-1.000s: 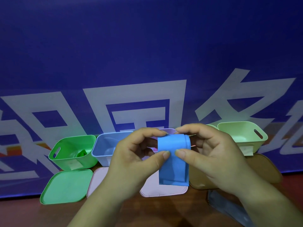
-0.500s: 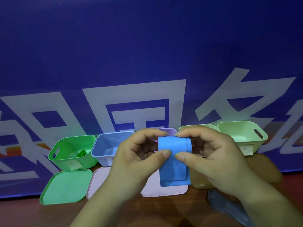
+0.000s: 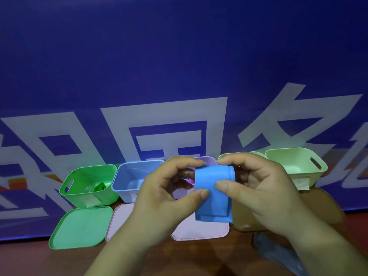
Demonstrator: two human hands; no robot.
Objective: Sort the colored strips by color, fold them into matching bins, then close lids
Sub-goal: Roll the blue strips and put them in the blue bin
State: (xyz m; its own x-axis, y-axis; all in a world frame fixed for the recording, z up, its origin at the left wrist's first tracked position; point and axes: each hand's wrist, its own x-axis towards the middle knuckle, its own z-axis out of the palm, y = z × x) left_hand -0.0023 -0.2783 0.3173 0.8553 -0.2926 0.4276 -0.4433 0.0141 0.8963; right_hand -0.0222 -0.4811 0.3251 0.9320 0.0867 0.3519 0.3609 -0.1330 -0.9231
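Still mid-fold on the blue strip (image 3: 214, 194). Pinched at the top fold between thumb and forefinger of left hand (image 3: 165, 196) and right hand (image 3: 264, 188), other fingers curled behind. Versus a second ago: hanging a touch shorter below the thumbs, doubled layers now showing at the bottom edge, left thumb a bit lower. So getting compact, probably close to bin-ready. Held up in the air over a pink lid (image 3: 201, 230), not in any bin yet. Just left of the left fingers: blue bin (image 3: 127, 180), open, presumably the target. Further left, green bin (image 3: 87, 184) with a green bit already inside. Lids all off, so no closing for a while.
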